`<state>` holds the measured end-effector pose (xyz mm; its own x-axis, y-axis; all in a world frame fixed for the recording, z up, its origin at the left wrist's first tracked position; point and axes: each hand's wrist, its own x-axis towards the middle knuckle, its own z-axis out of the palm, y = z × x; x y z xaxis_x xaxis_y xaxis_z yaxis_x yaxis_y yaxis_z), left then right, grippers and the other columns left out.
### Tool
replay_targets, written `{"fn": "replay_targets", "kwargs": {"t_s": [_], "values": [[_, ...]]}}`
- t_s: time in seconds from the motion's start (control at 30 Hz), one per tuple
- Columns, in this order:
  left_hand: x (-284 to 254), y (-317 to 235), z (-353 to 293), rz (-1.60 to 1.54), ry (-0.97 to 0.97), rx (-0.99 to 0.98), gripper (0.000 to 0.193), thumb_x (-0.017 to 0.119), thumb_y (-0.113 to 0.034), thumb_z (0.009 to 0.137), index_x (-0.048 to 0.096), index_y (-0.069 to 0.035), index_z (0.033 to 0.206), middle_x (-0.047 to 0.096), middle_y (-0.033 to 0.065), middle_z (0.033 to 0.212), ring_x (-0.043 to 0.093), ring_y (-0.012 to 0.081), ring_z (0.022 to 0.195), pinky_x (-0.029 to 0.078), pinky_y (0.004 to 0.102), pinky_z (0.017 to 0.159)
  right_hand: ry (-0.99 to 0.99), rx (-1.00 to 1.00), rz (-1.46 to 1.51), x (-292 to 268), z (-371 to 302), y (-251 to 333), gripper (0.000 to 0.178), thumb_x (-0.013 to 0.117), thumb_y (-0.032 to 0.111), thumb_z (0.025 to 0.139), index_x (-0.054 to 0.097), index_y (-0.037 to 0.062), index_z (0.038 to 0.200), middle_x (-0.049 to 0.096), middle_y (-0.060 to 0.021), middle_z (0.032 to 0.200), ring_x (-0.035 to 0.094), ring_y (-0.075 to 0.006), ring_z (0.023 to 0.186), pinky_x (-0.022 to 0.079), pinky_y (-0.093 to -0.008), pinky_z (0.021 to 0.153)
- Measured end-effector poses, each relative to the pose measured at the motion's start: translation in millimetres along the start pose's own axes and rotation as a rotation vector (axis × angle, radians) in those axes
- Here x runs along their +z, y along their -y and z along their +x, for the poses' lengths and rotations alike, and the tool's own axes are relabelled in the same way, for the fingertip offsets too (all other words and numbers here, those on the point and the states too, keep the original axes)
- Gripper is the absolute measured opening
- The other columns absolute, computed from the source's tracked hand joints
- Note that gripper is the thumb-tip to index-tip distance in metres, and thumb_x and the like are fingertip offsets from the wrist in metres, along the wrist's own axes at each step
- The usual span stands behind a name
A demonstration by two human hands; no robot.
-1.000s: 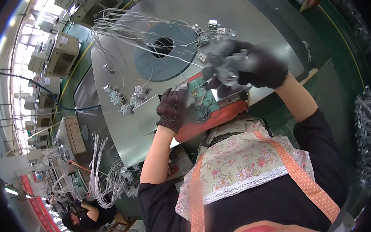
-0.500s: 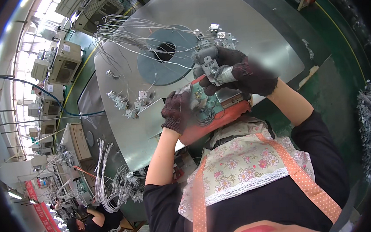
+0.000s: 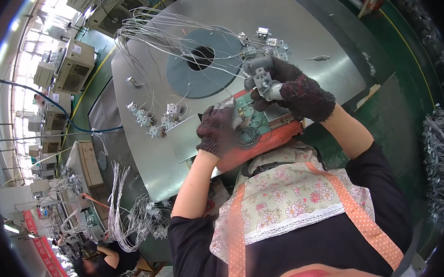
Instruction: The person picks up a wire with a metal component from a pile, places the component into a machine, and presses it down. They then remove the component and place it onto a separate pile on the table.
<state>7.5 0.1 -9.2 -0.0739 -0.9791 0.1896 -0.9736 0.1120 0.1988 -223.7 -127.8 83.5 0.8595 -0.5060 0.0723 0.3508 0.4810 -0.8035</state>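
Both my hands wear dark knitted gloves with pale wraps on some fingers. My right hand (image 3: 303, 95) is closed around a grey cylinder with a metal bracket (image 3: 262, 76), held above the right part of a red-edged work block (image 3: 255, 149). A green board (image 3: 255, 117) and a coil of dark wire (image 3: 248, 137) lie on that block. My left hand (image 3: 215, 127) rests at the block's left side, fingers bent together at the board's edge; anything they pinch is hidden.
Several small metal brackets (image 3: 155, 123) with pale wires (image 3: 159, 30) lie on the metal table (image 3: 306, 21), around a grey disc (image 3: 178, 80) with a hole. A small slim metal piece (image 3: 320, 58) lies at right. Wire bundles (image 3: 117, 211) hang lower left. A co-worker (image 3: 107, 259) sits beyond.
My right hand and the cylinder with the bracket have shifted slightly right and down. The slim metal piece on the table now shows. My left hand keeps its place at the block.
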Motion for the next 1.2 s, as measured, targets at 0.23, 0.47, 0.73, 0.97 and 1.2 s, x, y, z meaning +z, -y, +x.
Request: {"fn": "replay_targets", "kwargs": {"t_s": [0.23, 0.47, 0.73, 0.97, 1.2], "values": [[3, 2, -1, 0.014, 0.011, -0.002, 0.053, 0.067, -0.043, 0.088, 0.063, -0.004, 0.125, 0.071, 0.0199, 0.112, 0.066, 0.0361, 0.11, 0.044, 0.0501, 0.107, -0.061, 0.017, -0.002, -2, 3, -9, 0.06, 0.071, 0.013, 0.087, 0.05, 0.0068, 0.143, 0.06, -0.0073, 0.118, 0.062, -0.0189, 0.108, 0.057, -0.0374, 0.091], [2, 1, -1, -0.034, -0.031, 0.015, 0.052, 0.067, -0.042, 0.089, 0.063, -0.004, 0.126, 0.07, 0.0202, 0.116, 0.066, 0.0363, 0.112, 0.043, 0.051, 0.108, -0.1, -0.015, -0.003, -5, 6, -16, 0.066, 0.075, 0.017, 0.083, 0.049, 0.0071, 0.143, 0.062, -0.0104, 0.12, 0.065, -0.0212, 0.106, 0.059, -0.0403, 0.091], [6, 5, -6, 0.033, 0.023, 0.016, 0.046, 0.061, -0.031, 0.091, 0.061, -0.001, 0.126, 0.068, 0.0213, 0.119, 0.062, 0.0382, 0.116, 0.041, 0.0494, 0.108, -0.086, -0.047, -0.234, 8, -13, 3, 0.067, 0.067, 0.026, 0.096, 0.039, 0.0021, 0.152, 0.062, -0.016, 0.131, 0.067, -0.0259, 0.112, 0.056, -0.0346, 0.099], [-6, 8, 1, -0.273, 0.054, -0.106, 0.044, 0.068, -0.039, 0.09, 0.064, -0.013, 0.125, 0.068, 0.0128, 0.122, 0.064, 0.0349, 0.115, 0.049, 0.0475, 0.097, -0.571, -0.089, -0.751, -26, -51, -24, 0.063, 0.065, 0.024, 0.097, 0.039, -0.0005, 0.149, 0.06, -0.0191, 0.128, 0.065, -0.0256, 0.107, 0.056, -0.0376, 0.09], [-23, 54, 49, -0.535, 0.294, -0.332, 0.045, 0.079, -0.037, 0.079, 0.071, -0.017, 0.118, 0.069, 0.0095, 0.125, 0.068, 0.0325, 0.112, 0.052, 0.0441, 0.096, -0.032, -0.084, -0.463, -12, 3, -28, 0.054, 0.075, 0.019, 0.091, 0.055, 0.0061, 0.139, 0.063, -0.0115, 0.124, 0.065, -0.019, 0.104, 0.055, -0.033, 0.09]]}}
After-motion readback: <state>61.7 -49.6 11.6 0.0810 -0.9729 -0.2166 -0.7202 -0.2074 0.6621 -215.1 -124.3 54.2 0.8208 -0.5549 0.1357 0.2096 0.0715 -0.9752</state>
